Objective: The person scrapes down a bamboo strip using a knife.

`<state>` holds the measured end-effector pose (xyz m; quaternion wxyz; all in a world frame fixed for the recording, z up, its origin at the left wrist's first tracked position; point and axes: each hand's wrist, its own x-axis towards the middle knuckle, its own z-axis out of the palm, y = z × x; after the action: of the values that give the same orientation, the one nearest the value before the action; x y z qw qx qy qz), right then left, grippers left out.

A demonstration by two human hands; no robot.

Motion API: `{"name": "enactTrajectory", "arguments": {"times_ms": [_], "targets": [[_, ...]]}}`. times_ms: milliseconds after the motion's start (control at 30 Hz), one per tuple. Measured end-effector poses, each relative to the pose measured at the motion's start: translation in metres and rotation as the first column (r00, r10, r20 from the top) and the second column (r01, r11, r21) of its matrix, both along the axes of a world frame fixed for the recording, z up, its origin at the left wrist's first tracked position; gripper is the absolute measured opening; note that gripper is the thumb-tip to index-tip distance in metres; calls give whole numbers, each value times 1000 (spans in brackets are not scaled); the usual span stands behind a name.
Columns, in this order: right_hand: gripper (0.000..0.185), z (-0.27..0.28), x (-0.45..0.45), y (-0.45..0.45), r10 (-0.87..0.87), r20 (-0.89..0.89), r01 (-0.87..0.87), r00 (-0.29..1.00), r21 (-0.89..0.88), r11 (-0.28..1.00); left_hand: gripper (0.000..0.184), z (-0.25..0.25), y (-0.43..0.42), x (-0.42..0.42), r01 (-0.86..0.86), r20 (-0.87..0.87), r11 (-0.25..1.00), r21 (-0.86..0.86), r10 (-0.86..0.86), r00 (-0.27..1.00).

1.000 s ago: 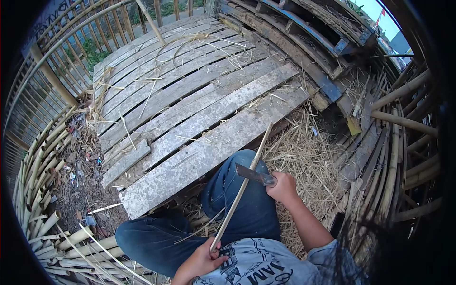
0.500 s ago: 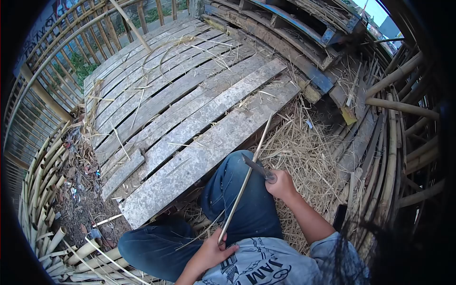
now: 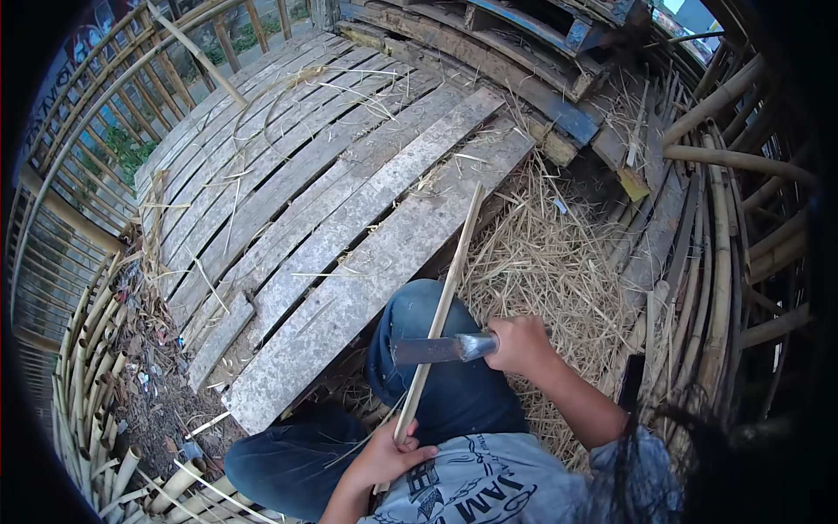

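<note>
A long split bamboo strip (image 3: 448,295) slants up from my lap, its far end over the edge of the wooden slat platform (image 3: 297,367). Near its lower end my left hand (image 3: 391,452) is closed around it, close to my shirt. My right hand (image 3: 521,344) grips a knife (image 3: 426,350) with a broad dark blade and a shiny metal collar; its handle is mostly hidden in the fist. The blade lies crosswise at the strip, above my raised knee (image 3: 419,310). Whether the edge bites into the bamboo I cannot tell.
Bamboo shavings (image 3: 559,262) cover the ground at right. Stacked pallets (image 3: 489,44) stand at the back, and long bamboo poles (image 3: 717,279) lie along the right. Cut bamboo tubes (image 3: 96,384) line the left, below a bamboo fence (image 3: 148,79).
The knife has come down along the strip toward me, and its blade now lies more level across it. The strip shows a wider face. My left hand stays at the lower end.
</note>
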<state>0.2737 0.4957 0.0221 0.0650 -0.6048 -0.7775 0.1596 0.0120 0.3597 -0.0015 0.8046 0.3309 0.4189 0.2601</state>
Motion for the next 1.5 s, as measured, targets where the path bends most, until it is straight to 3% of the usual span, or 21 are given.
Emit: {"name": "enactTrajectory", "arguments": {"times_ms": [67,133,200,300,433,567,600,667,867,900,1000,1033,1133,1167,1200,1267,1300,1333,1400,1433,1500], "targets": [[18,-9,23,20,-24,70,28,997,-52,998,39,6,0,2,9,-43,999,-40,-11,999],[19,-15,33,45,-361,-65,359,930,-42,932,39,22,1,5,20,-57,998,-62,-24,998],[20,-2,27,46,-279,-62,282,958,47,958,39,30,8,9,-11,-82,996,-91,4,997],[20,23,8,31,200,202,-178,959,-124,976,39,28,-3,21,-2,-70,996,-85,-4,998],[24,1,19,41,-221,-63,219,973,-31,975,38,26,-8,33,-21,-248,1000,21,26,968],[26,5,12,17,22,28,-17,999,-162,987,35,26,-4,25,10,-223,1000,-13,-13,975],[26,-6,22,25,-21,51,25,999,-90,996,34,27,-4,23,3,-183,998,-62,-15,983],[24,-20,31,36,-337,-204,315,919,-133,940,34,27,-9,20,-11,-148,994,-111,-6,989],[18,-12,31,21,68,12,-67,998,-92,994,36,18,-16,14,-35,-45,997,-64,32,998],[17,-35,35,26,-138,-180,123,974,-93,988,36,16,-17,16,-31,-38,997,-70,29,999],[18,-24,12,8,-243,-203,230,949,-86,969,35,20,-10,16,-26,-50,997,-74,22,998],[18,-14,9,0,-110,-153,98,982,-86,991,35,19,-12,11,-20,-88,998,-52,15,996],[17,-19,32,29,-118,2,118,993,-64,991,34,21,-12,-1,-21,1,989,-145,21,1000],[17,-25,36,41,-339,-187,326,922,-95,940,33,17,-13,-4,10,8,986,-169,-9,1000],[17,-22,39,33,-356,-175,344,918,-95,934,33,13,-12,-5,31,16,982,-184,-29,999],[14,-1,31,36,-189,-218,203,957,41,978,33,3,-13,-1,-2,62,988,-152,11,998],[13,5,29,30,38,-9,-38,999,11,999,33,-1,-20,0,-54,104,988,-142,70,992],[13,2,24,33,56,-9,-56,998,4,998,33,4,-19,0,-72,104,986,-148,88,991],[16,-7,21,36,68,34,-66,997,-59,996,33,13,-17,3,-21,130,973,-229,52,990],[19,-14,20,42,-164,-159,162,973,-30,986,33,6,-17,6,-14,88,988,-151,27,996],[19,-14,21,38,-222,-201,220,954,-33,975,33,5,-23,7,-11,41,993,-120,16,999]]}}
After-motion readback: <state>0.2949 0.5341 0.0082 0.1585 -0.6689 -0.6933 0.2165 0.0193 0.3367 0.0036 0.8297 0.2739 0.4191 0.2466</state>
